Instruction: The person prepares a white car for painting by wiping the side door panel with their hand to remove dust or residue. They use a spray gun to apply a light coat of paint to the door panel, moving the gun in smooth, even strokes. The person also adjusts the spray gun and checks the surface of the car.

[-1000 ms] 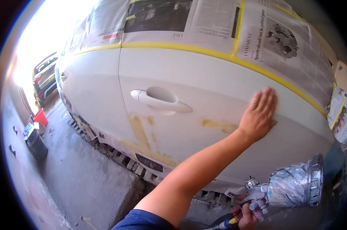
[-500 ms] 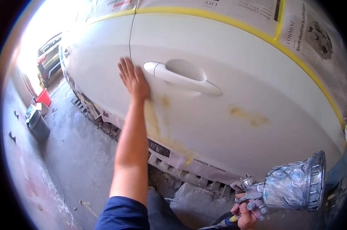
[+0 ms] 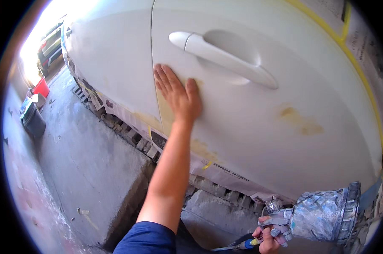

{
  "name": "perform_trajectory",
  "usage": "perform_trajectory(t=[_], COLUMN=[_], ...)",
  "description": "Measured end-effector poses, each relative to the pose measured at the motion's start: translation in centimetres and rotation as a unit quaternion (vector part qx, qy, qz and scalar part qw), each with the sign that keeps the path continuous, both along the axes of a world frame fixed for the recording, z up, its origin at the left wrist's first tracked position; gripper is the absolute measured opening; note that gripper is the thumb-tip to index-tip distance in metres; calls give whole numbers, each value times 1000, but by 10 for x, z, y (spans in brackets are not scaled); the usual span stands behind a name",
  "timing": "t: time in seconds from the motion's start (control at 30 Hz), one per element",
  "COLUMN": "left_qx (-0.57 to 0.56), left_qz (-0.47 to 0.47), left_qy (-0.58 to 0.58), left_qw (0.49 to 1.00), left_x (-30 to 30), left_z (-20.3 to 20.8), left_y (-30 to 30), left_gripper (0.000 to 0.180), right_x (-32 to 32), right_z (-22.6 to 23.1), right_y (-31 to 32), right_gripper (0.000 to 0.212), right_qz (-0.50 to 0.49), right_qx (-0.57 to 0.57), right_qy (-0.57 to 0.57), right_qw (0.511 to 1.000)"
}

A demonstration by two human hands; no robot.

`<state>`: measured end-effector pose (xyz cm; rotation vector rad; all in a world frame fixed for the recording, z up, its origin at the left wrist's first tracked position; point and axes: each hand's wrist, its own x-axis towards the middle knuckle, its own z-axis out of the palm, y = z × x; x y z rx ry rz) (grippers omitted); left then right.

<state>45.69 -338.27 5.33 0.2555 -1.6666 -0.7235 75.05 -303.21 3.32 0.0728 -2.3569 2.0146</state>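
My left hand (image 3: 179,94) lies flat with its fingers stretched out on the white car door (image 3: 238,127), just below the white door handle (image 3: 225,57) and beside the vertical panel gap. Yellowish-brown patches (image 3: 301,120) show on the door to the right, with more around and below my left hand. At the lower right, my right hand (image 3: 267,237) is wrapped round a spray gun (image 3: 280,220). The gun carries a large paint-smeared cup (image 3: 320,213), and a hose with a blue and yellow coupling (image 3: 251,242) runs from its lower end.
Newspaper (image 3: 229,175) and yellow tape (image 3: 363,76) mask the car's edges. A concrete ledge (image 3: 128,186) drops beside the car. Along the left wall stand a dark bin (image 3: 34,120) and a red bucket (image 3: 41,87). Another car (image 3: 51,50) is beyond.
My left hand has moved down the door, from beside the handle's left end to below it. The view has shifted closer to the door. My right hand still holds the spray gun.
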Motion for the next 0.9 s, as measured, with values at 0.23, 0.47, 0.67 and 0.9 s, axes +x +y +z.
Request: perform_trajectory(t=[0.23,0.47,0.67,0.9], left_qx=[354,654,655,664], left_qz=[33,-100,-225,-272], left_qy=[-78,-7,84,154], left_qw=[931,750,716,680], left_x=[0,15,-2,-1], left_z=[-191,-212,-228,-232], left_y=[-29,143,19,40], left_gripper=[62,69,64,69], right_x=[6,19,23,36], right_z=[-11,-3,-9,-36], right_y=[11,30,35,48], right_gripper=[41,38,38,35], right_qz=[35,7,25,40], right_qx=[25,44,42,22], right_qy=[-37,-84,-55,-86], right_qw=[998,995,997,995])
